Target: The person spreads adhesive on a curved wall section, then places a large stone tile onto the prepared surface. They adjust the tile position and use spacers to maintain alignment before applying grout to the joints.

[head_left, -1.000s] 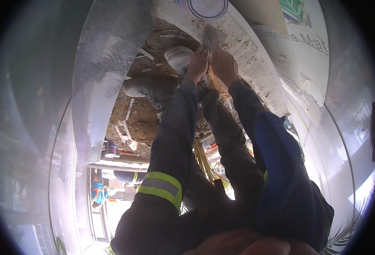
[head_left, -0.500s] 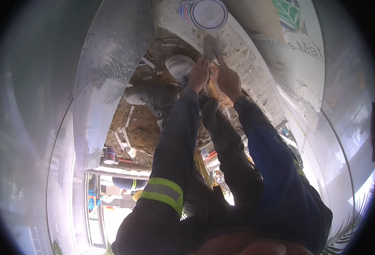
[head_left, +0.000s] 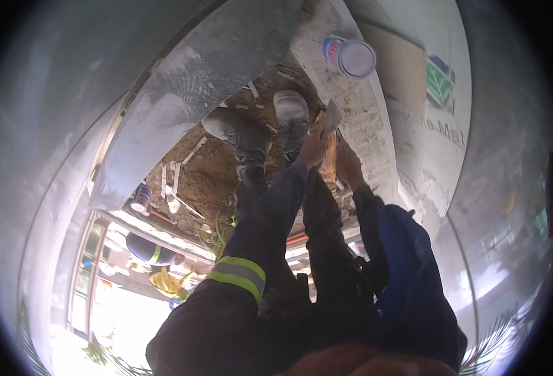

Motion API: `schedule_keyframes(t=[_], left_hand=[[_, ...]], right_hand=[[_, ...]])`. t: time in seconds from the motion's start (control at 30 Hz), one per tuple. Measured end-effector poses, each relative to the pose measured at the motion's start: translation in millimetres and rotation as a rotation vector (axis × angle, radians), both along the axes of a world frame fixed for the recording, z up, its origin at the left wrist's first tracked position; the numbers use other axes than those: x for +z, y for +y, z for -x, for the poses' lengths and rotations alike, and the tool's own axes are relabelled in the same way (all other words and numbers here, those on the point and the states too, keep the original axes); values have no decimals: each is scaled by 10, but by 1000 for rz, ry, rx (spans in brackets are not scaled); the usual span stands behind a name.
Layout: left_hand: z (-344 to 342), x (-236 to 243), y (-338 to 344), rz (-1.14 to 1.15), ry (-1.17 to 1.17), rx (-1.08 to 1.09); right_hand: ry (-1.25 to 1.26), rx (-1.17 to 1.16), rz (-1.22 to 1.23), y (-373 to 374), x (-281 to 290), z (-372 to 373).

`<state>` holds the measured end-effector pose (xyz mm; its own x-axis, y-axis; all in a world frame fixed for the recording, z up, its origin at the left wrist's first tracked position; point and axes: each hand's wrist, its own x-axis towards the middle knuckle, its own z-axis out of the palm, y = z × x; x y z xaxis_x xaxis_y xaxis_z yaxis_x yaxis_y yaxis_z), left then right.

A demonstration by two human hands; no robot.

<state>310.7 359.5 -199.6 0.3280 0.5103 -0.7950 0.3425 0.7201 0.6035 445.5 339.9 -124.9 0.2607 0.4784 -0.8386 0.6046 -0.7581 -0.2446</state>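
My left hand (head_left: pixel 313 149) is closed around what looks like a putty knife (head_left: pixel 333 116), its flat grey blade sticking up past the fingers. Just to the right, my right hand (head_left: pixel 350 168) is lowered beside an orange-brown strip (head_left: pixel 329 161), perhaps wood. Its fingers are too dark and blurred to make out, so whether it grips the strip is unclear. Both hands are over the near part of a rough, stained pale ledge (head_left: pixel 367 119). Farther along that ledge a can with a pale round lid (head_left: pixel 357 59) stands near the edge.
My dusty shoes (head_left: pixel 291 105) rest on brown dirt (head_left: pixel 207 178) strewn with pale strips. A grey panel (head_left: pixel 182 94) slopes along the left, and a pale board with a green print (head_left: pixel 439 88) lies right. Another can (head_left: pixel 141 198) sits at lower left. A bright opening behind shows yellow leaves (head_left: pixel 167 283).
The view has shifted, so the ledge and can appear farther right. My hands have come apart; the right has drawn back from the blade, and the putty knife stays with the left.
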Motion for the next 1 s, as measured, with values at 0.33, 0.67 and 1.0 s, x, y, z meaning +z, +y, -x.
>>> schedule_keyframes(t=[0.33,0.67,1.0], left_hand=[[1924,1431,690,-59,-122,994],[2614,2122,876,-480,258,1059],[3321,2379,425,-344,232,1116]], right_hand=[[404,649,-348,1604,1018,1295],[629,921,-291,2061,1756,3036],[640,798,-298,1856,1965,3931]])
